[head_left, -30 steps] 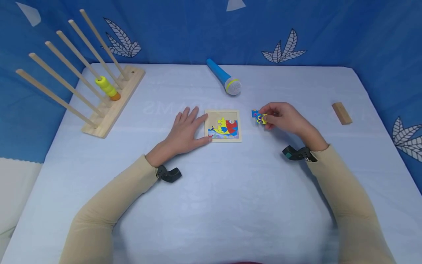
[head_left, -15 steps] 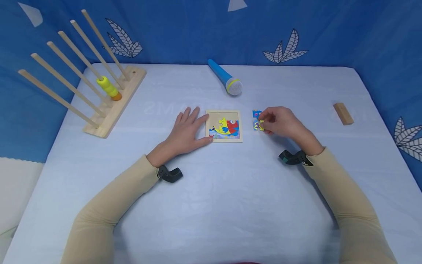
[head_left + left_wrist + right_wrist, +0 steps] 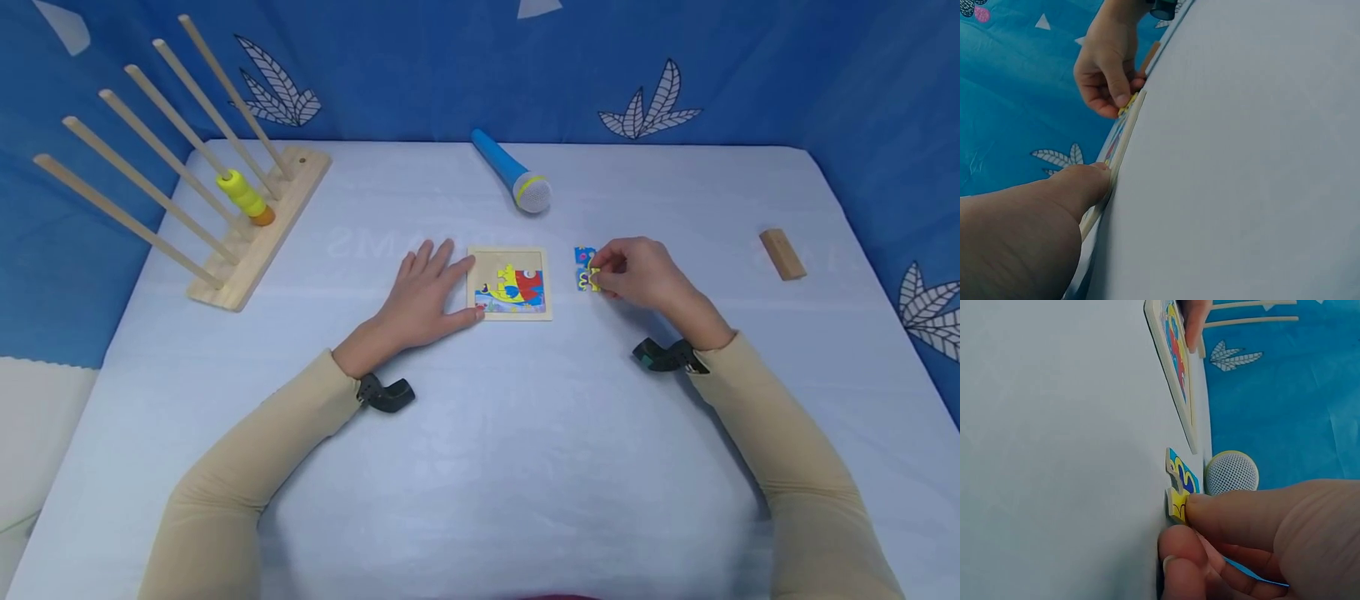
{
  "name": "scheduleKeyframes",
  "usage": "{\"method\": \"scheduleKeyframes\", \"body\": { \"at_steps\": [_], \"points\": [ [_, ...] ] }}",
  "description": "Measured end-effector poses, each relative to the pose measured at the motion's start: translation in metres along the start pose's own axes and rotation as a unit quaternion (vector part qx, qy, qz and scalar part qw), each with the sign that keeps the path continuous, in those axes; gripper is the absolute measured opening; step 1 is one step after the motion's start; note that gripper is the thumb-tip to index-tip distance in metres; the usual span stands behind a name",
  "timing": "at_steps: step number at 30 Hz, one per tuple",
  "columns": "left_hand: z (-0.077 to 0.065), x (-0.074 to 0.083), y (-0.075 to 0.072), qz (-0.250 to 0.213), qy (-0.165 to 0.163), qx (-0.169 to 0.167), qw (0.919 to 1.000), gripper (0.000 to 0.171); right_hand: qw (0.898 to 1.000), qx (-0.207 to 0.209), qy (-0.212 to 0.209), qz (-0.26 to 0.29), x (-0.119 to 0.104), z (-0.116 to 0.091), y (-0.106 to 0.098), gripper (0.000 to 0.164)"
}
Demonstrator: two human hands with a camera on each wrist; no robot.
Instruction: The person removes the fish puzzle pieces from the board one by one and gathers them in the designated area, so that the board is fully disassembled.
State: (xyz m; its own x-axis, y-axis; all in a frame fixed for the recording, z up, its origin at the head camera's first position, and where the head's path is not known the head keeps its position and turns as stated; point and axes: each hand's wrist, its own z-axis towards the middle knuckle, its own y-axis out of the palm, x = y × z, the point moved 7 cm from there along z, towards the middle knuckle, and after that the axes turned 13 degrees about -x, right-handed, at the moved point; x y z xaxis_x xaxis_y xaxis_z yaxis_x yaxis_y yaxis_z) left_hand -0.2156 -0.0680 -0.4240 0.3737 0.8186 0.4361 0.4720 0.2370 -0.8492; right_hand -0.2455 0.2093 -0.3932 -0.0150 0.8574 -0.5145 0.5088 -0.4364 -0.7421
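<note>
My left hand [image 3: 423, 296] lies with fingers spread at the left edge of a square wooden puzzle tray [image 3: 510, 317], its thumb touching the corner. A partly assembled red, yellow and blue fish picture [image 3: 517, 292] fills the tray's lower part; bare wood shows above. Right of the tray, my right hand [image 3: 641, 271] pinches a yellow puzzle piece [image 3: 1177, 505] between thumb and fingers. That piece sits against a blue piece with yellow curves [image 3: 582, 280]. Just beyond lies another blue puzzle piece [image 3: 583, 255], partly behind the fingers.
A blue toy microphone [image 3: 510, 171] lies behind the tray. At the back left stands a wooden peg rack [image 3: 247, 258] with yellow and orange beads [image 3: 246, 197] on one rod. A small wooden block [image 3: 782, 254] lies far right. Blue cloth [image 3: 465, 75] hangs behind the table.
My right hand has come slightly nearer me, and the curve-patterned piece has shifted left, uncovering more of the blue piece beyond it. My left hand keeps its place on the tray.
</note>
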Motion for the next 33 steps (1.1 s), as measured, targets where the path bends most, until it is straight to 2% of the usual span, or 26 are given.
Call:
{"method": "scheduleKeyframes", "body": {
  "at_steps": [21, 33],
  "points": [
    [-0.0015, 0.0015, -0.0016, 0.0, 0.003, -0.002, 1.0, 0.084, 0.999, 0.032, -0.017, 0.003, 0.0002, 0.0011, -0.0017, 0.013],
    [-0.001, 0.0016, -0.002, 0.004, 0.003, 0.0, 1.0, 0.084, 1.0, 0.025, -0.016, 0.009, 0.0015, 0.0024, -0.0018, 0.016]
  ]
}}
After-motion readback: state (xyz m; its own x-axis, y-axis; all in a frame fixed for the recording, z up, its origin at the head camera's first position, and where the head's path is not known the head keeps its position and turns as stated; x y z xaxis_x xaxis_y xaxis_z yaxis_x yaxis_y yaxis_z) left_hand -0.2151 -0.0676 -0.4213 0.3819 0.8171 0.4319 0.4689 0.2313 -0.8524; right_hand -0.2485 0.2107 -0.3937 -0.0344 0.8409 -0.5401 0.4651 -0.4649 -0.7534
